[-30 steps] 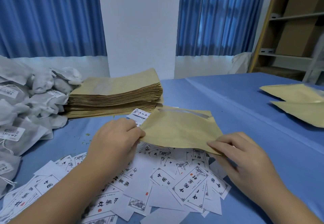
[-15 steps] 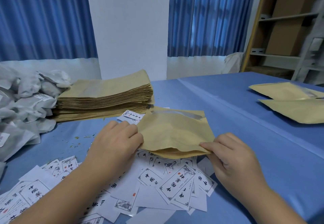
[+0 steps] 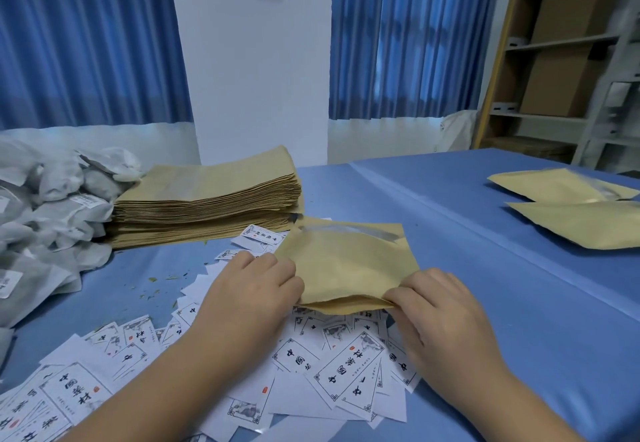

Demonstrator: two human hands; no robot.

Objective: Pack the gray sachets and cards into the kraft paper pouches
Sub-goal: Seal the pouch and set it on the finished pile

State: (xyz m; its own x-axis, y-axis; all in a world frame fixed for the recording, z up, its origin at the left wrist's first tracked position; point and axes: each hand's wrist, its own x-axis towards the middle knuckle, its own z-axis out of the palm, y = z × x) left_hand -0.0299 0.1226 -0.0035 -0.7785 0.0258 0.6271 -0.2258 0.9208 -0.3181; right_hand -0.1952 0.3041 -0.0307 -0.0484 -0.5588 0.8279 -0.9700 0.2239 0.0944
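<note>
Blue-clothed bench (image 3: 485, 268); left hand (image 3: 256, 289) and right hand (image 3: 440, 306) each pinch the flat kraft pouch (image 3: 346, 268) at its mouth, over scattered white printed cards (image 3: 346, 372).

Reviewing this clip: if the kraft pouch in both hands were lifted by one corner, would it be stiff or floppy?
Probably floppy: the kraft pouch bulges and creases between the left hand and the right hand. It is likely light, since pinches at its edges seem enough to hold it up. Its near edge gapes into thin layers, so pushing there would probably buckle it.
</note>
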